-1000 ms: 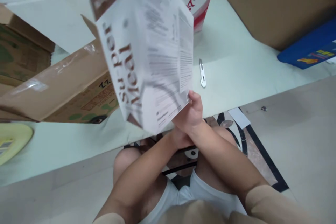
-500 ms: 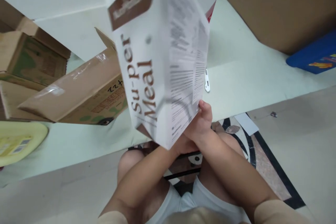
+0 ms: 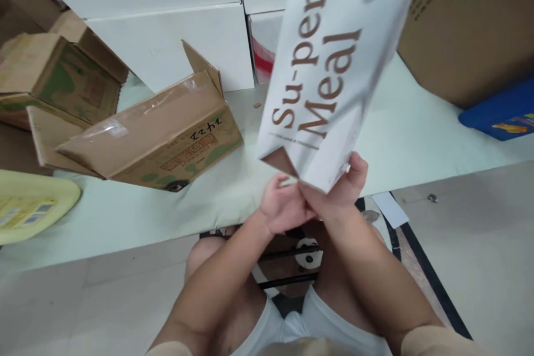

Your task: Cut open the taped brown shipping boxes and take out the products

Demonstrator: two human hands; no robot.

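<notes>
A tall white box (image 3: 321, 67) printed "Su-per Meal" in brown stands tilted in front of me, its top cut off by the frame's upper edge. My right hand (image 3: 344, 186) grips its lower end, thumb on the right side and the other fingers mostly hidden beneath. Just below the box's bottom corner is my left hand (image 3: 286, 206), palm partly turned up and fingers loosely stretched toward the right wrist. It holds nothing that I can see; whether it touches the box is unclear.
On the pale green surface (image 3: 225, 194) lies an open cardboard box (image 3: 175, 139). More cardboard boxes (image 3: 79, 78) and a yellow container (image 3: 37, 206) are at left. White boxes (image 3: 175, 44) line the back. A large brown carton (image 3: 471, 39) and a blue container (image 3: 504, 117) stand at right.
The white box has swung right and turned, so its lettered face shows more fully and the fine-print side is hidden. My left hand has come into view at its lower end.
</notes>
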